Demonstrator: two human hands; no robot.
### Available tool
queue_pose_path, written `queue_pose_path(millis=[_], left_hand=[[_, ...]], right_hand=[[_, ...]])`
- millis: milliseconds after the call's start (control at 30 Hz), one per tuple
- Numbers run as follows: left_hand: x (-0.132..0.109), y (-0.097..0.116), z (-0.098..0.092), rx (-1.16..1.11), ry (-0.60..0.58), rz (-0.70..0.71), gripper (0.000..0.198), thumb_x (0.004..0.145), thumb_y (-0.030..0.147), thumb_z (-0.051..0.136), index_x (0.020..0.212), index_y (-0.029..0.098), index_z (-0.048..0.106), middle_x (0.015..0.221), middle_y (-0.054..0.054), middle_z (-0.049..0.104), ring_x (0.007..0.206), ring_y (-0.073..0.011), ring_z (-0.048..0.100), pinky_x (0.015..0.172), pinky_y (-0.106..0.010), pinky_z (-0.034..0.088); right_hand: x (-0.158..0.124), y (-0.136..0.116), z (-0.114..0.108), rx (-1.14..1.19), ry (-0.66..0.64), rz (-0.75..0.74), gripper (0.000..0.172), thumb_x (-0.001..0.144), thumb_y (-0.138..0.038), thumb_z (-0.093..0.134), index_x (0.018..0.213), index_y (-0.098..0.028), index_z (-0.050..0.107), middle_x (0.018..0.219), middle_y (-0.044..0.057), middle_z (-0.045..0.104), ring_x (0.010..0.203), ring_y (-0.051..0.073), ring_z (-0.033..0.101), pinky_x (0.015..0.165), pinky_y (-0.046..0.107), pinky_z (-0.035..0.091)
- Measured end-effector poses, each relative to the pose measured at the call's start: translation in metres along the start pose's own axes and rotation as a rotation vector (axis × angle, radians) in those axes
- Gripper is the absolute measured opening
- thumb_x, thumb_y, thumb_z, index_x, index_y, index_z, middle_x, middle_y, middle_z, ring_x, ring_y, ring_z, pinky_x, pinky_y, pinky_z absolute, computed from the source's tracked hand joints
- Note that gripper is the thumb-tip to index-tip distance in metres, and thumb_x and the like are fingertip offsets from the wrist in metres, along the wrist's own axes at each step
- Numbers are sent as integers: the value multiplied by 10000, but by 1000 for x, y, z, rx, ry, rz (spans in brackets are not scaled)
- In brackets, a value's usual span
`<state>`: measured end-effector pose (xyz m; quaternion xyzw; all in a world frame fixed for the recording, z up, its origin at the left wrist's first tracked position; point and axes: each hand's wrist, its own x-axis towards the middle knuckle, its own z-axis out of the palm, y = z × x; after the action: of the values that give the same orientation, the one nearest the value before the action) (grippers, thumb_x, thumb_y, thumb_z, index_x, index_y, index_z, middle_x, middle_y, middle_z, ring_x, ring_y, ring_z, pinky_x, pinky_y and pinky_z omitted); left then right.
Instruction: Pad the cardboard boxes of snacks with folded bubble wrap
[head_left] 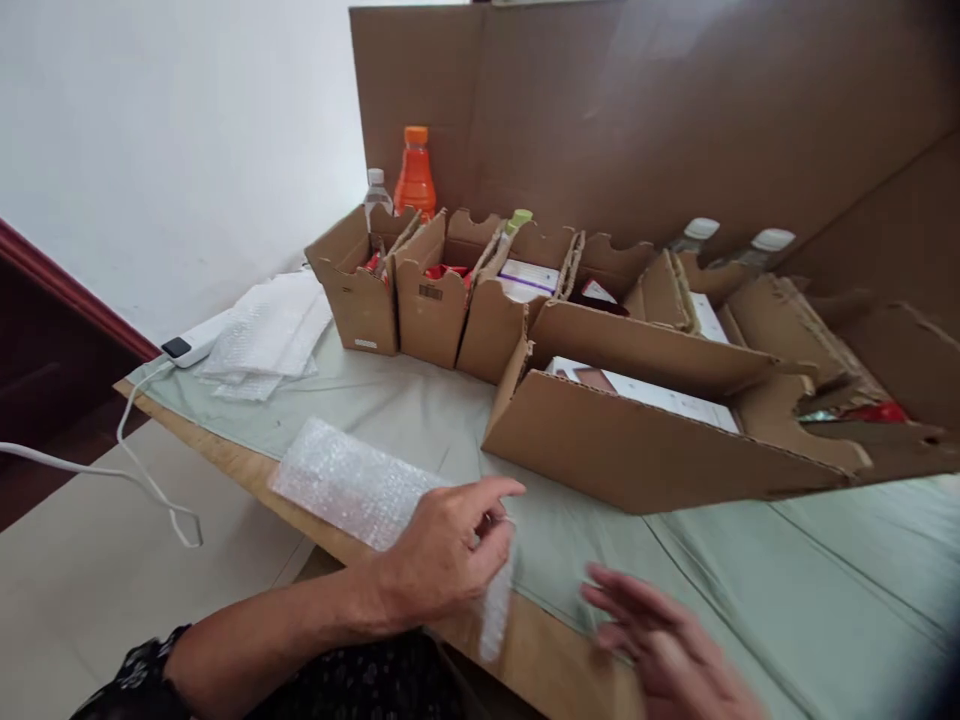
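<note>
A strip of clear bubble wrap [352, 480] lies along the front of the table, and its right end [495, 615] bends down over the wooden edge. My left hand [450, 550] is on that right end, fingers curled and closed on the bubble wrap; the hand itself covers part of the grip. To the right, apart from the wrap, my right hand [667, 640] hovers near the table edge, blurred by motion. Its fingers are stretched out, and nothing shows in them.
Several cardboard bins [364, 300] with packaged items stand in a row, a longer bin [637, 430] in front. Bottles, including an orange one [415, 180], stand behind. More bubble wrap sheets [262, 330] and a white power strip [199, 338] with a cable lie left.
</note>
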<state>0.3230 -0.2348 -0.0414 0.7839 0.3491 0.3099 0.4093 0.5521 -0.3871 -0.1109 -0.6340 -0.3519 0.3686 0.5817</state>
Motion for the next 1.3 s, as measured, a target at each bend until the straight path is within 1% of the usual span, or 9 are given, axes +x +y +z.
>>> queue_pose_path(millis=[100, 200, 367, 533, 667, 867, 1000, 1133, 1300], left_hand=[[-4, 10, 30, -194, -170, -32, 473, 865, 163, 601, 1333, 116, 651, 1005, -89, 803, 874, -193, 763, 796, -287, 618], [-11, 12, 32, -260, -239, 56, 530, 900, 184, 631, 1421, 110, 575, 1195, -130, 774, 1057, -207, 748, 956, -325, 605], [-18, -27, -12, 187, -53, 318, 314, 984, 125, 534, 1272, 174, 649, 1241, -132, 724, 1188, -243, 666, 1026, -429, 574], [-21, -86, -66, 703, 5, 265, 390, 956, 142, 491, 1332, 135, 594, 1380, -213, 627, 1312, -382, 570, 1038, -598, 528], [-26, -104, -93, 844, -12, 249, 451, 937, 195, 476, 1371, 97, 550, 1299, -215, 663, 1238, -401, 603, 984, -584, 528], [-29, -112, -97, 948, -38, 229, 369, 944, 242, 495, 1267, 139, 641, 1000, -127, 717, 923, -342, 655, 781, -467, 519], [-25, -103, -95, 832, -41, 217, 351, 984, 241, 447, 1261, 138, 638, 823, -56, 657, 800, -272, 647, 741, -400, 513], [-14, -78, -96, 596, -2, 160, 374, 984, 254, 476, 1330, 162, 583, 837, -4, 632, 710, -171, 637, 705, -291, 519], [7, -71, -83, 492, -55, -14, 496, 927, 346, 482, 1388, 183, 568, 1057, -59, 702, 726, -174, 626, 742, -324, 546]], right_hand=[[-22, -9, 48, -75, -166, 42, 550, 874, -501, 739, 1366, -272, 658, 1349, 149, 707, 1162, 336, 724, 893, 436, 632], [-23, -8, 65, -249, -29, 19, 652, 843, -540, 749, 1406, -241, 612, 1332, 138, 714, 1179, 337, 711, 996, 486, 593], [-17, -3, 61, -390, 211, 14, 570, 903, -576, 637, 1362, -238, 639, 1332, 122, 711, 1141, 311, 718, 1018, 500, 573], [-13, -7, 54, -431, 376, -39, 513, 902, -546, 659, 1320, -248, 664, 1356, 111, 697, 1148, 295, 707, 1014, 477, 562], [-10, -8, 40, -556, 505, -99, 527, 895, -542, 654, 1299, -204, 671, 1369, 133, 684, 1209, 304, 673, 1038, 471, 531], [-13, -7, 25, -668, 525, 35, 666, 862, -575, 657, 1379, -156, 625, 949, 87, 764, 839, 245, 724, 795, 395, 582], [-15, -14, 24, -685, 544, 21, 623, 864, -549, 658, 1347, -157, 652, 892, 59, 742, 794, 214, 697, 769, 353, 566], [-17, -21, 18, -663, 637, -44, 613, 855, -557, 689, 1330, -169, 670, 925, 71, 737, 799, 212, 686, 777, 357, 561], [-15, -19, 5, -673, 692, -9, 660, 837, -587, 681, 1349, -171, 651, 962, 92, 745, 855, 243, 706, 825, 398, 566]])
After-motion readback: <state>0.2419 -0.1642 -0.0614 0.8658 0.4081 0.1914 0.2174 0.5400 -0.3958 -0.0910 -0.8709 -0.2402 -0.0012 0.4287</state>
